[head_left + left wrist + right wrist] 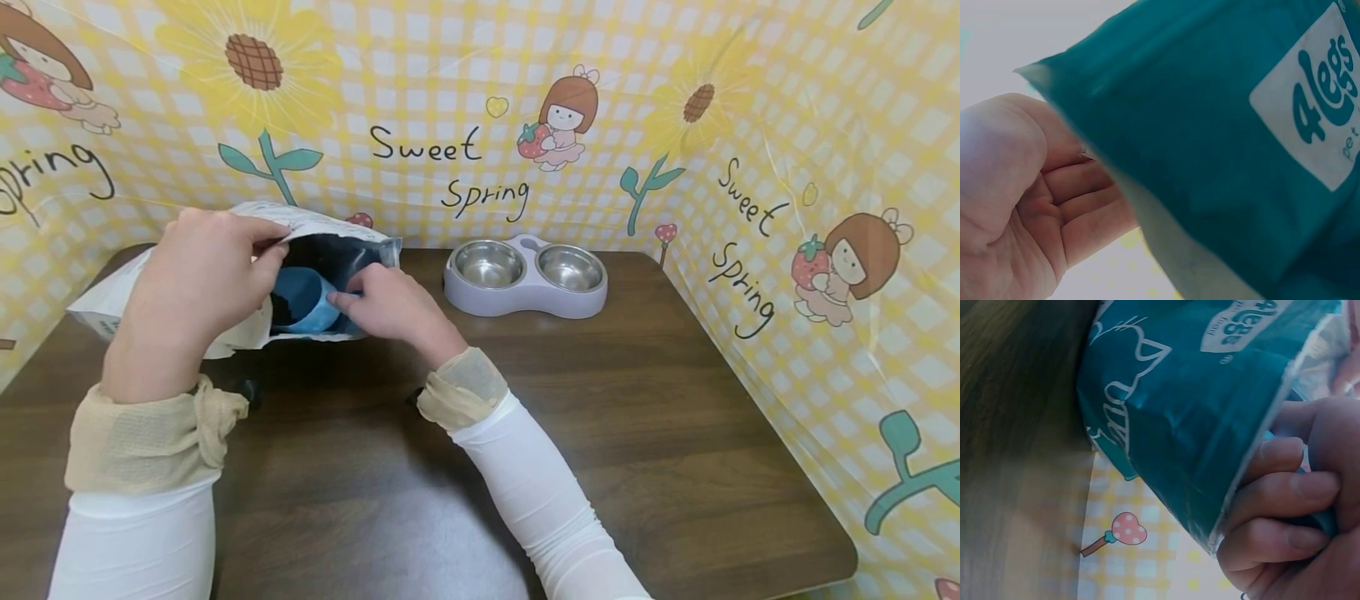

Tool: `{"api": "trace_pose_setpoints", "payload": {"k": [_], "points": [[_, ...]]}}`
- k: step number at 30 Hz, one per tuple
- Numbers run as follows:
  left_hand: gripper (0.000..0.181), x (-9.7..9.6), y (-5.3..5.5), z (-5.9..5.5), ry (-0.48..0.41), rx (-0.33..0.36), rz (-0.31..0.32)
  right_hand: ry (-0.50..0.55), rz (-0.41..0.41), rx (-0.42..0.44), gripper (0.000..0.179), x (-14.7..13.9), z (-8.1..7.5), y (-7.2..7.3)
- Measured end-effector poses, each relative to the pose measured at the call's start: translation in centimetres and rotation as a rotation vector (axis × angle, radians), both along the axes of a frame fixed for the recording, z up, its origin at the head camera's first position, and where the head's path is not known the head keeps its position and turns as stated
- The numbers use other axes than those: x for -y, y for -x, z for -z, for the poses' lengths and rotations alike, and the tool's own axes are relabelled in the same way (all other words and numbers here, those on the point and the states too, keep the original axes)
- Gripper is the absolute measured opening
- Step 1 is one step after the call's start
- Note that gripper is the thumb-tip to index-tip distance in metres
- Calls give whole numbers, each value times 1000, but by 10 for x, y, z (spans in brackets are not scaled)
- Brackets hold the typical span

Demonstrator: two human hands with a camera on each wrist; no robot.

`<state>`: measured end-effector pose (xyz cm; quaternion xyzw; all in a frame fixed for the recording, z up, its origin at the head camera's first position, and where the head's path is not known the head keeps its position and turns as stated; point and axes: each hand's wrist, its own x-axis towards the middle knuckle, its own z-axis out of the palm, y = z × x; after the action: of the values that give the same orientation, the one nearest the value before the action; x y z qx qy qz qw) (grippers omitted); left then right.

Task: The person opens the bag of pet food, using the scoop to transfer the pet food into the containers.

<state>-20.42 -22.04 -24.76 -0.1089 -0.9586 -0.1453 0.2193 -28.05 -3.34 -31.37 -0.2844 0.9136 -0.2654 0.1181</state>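
Note:
A pet food bag (123,287) lies on its side at the left of the table, its mouth turned to the right. White shows on it in the head view, while the wrist views show its teal printed face (1166,131). My left hand (197,279) pinches the upper rim of the mouth between thumb and fingers. Inside the opening is a blue scoop (322,315) with dark bits in it. My right hand (393,307) reaches to the mouth and holds the scoop, fingers curled in the right wrist view. The bag's deeper inside is hidden.
To the right of the bag stands a lilac double pet bowl (528,296) with two steel dishes, near the back edge of the brown wooden table (600,442). A yellow checked cloth (420,83) with printed flowers and figures hangs behind and along the right side.

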Motion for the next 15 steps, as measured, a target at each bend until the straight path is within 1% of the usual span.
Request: {"api": "trace_pose_setpoints", "payload": {"k": [4,8,15], "points": [[29,0,0,0,-1,8,-4,53,14,53,52,-6,-3,3],[29,1,0,0,-1,15,-8,57,40,82,53,-10,-5,6],[30,2,1,-1,-2,23,-9,64,32,85,51,-15,-6,10]]}}
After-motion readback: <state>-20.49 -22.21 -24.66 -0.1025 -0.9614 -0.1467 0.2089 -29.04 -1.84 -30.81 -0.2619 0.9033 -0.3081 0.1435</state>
